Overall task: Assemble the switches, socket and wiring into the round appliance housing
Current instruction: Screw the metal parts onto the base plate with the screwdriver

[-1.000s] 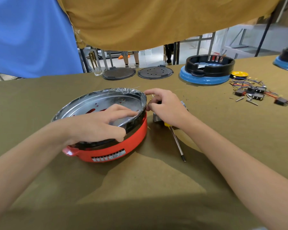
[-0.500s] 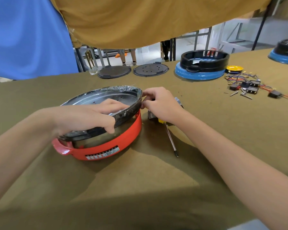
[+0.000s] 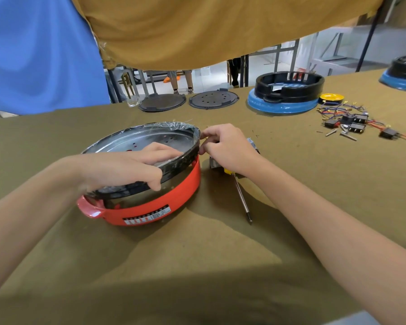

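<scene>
Near the middle of the table (image 3: 291, 231), a bit toward its left side, sits the red pot housing (image 3: 155, 202), w/ a shiny metal pan set in its top, film along the pan's far rim.

Head view, only one:
- Left hand (image 3: 124, 167) lies over the near rim of the housing, fingers reaching across into the pan, thumb hooked down the outside wall. It grips the rim, steadying the housing.
- Right hand (image 3: 230, 148) is at the housing's right-far rim, fingertips drawn together right at the rim edge. Looks like a pinch on something small there, or on the film, but can't tell what, if anything, is between them.
- Under/behind the right hand: a small metal part, mostly hidden. A screwdriver (image 3: 242, 198) lies on the table just right of the housing, yellow handle end beneath the wrist, shaft pointing toward the near edge.
- Switches and wires (image 3: 354, 123) lie loose toward the far right of the table, well apart from the housing. A yellow wire spool (image 3: 332, 97) sits beyond them, beside a blue-and-black housing (image 3: 286, 95) at the far edge. Two dark round plates (image 3: 162, 102) lie at the far edge, mid-left.

Key relation: parts pile is right and beyond the housing, so the right hand is nearer. It would reach out right while the left holds on. My read: wiring step not yet begun.
</scene>
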Demonstrator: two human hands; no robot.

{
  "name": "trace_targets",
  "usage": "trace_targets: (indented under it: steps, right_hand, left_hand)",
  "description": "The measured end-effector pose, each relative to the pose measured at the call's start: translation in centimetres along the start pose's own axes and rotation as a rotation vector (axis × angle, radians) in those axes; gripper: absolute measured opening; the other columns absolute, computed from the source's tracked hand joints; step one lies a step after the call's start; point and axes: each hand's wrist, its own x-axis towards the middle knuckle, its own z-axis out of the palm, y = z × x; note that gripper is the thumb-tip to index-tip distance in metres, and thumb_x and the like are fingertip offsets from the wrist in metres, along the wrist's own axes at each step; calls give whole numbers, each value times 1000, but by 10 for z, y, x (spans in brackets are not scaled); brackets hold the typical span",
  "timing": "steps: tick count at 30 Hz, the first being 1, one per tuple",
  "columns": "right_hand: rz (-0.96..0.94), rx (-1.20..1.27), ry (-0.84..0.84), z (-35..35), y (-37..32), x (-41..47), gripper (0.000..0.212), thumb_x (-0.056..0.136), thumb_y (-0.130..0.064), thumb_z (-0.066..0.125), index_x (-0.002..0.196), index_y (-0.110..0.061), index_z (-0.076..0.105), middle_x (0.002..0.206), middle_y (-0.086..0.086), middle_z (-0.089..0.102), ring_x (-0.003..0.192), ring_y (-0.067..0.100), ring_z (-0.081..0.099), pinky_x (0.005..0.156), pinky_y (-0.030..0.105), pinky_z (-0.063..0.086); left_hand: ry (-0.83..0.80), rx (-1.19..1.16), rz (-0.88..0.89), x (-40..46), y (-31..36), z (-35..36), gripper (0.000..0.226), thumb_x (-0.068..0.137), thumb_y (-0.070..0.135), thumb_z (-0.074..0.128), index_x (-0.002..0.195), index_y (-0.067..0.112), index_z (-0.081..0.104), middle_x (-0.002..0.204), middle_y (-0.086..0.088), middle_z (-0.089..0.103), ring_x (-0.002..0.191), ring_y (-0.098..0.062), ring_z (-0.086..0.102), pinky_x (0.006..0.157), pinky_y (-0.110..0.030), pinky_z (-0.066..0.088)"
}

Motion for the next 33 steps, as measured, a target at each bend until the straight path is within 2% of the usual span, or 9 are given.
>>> trace_targets:
  steps: [4,8,12,15,21,25,28,30,33]
  right_hand:
    - [2,3,-3,-1,-1,-1,39,90,-5,54,125,-15,68,86,-4,74,71,22,68,59,27,56]
    - [18,7,-10,0,0,-2,36,90,-5,55,122,-15,68,89,-1,74,60,12,58,51,21,44]
    - [26,1,-17,0,0,-1,35,91,-6,56,123,-14,68,93,0,74,59,5,53,52,17,38]
    - [36,4,-17,0,1,-1,34,90,-5,56,120,-14,70,94,1,75,59,3,51,52,18,36]
    - [39,-5,-1,0,0,-2,32,88,-5,56,114,-13,72,89,0,75,80,16,68,62,24,49]
    - [36,-9,2,0,-1,-2,32,88,-5,56,115,-12,71,89,0,75,80,18,68,63,27,52]
    - [30,-20,2,1,-2,-3,31,89,-4,55,113,-14,73,88,1,76,87,18,70,77,33,58]
    - [29,-23,1,1,-2,-3,31,89,-4,55,111,-14,74,87,1,76,86,18,70,76,33,58]
    - [28,-17,3,1,-2,-4,31,88,-3,55,107,-14,75,85,1,77,84,18,71,73,31,58]
  left_hand:
    - [4,-5,16,4,-2,1,74,49,54,60,115,81,41,138,45,32,138,3,32,118,-43,26]
    - [2,10,28,6,-3,3,72,48,55,57,112,83,40,140,42,31,141,0,29,119,-46,25]
    - [-23,13,29,8,-11,1,74,51,51,57,116,80,41,136,46,30,143,-1,25,118,-43,24]
    - [-101,-21,11,9,-16,0,77,51,47,61,119,78,41,134,49,26,143,-4,23,118,-48,23]
    - [-156,-42,41,8,-22,3,79,54,43,61,122,76,40,125,56,24,143,-6,20,115,-55,27]
    - [-156,-17,79,3,-22,5,78,52,45,60,120,76,41,127,55,24,144,-6,20,117,-55,23]
    - [-64,0,43,3,-8,10,71,49,52,55,110,84,39,135,47,26,142,-3,24,118,-44,25]
    - [-11,43,29,2,2,13,66,49,56,54,106,85,37,144,36,28,141,-2,26,119,-40,26]
    - [-29,69,47,-6,13,15,67,62,44,55,120,71,35,153,27,25,143,-5,25,120,-39,23]
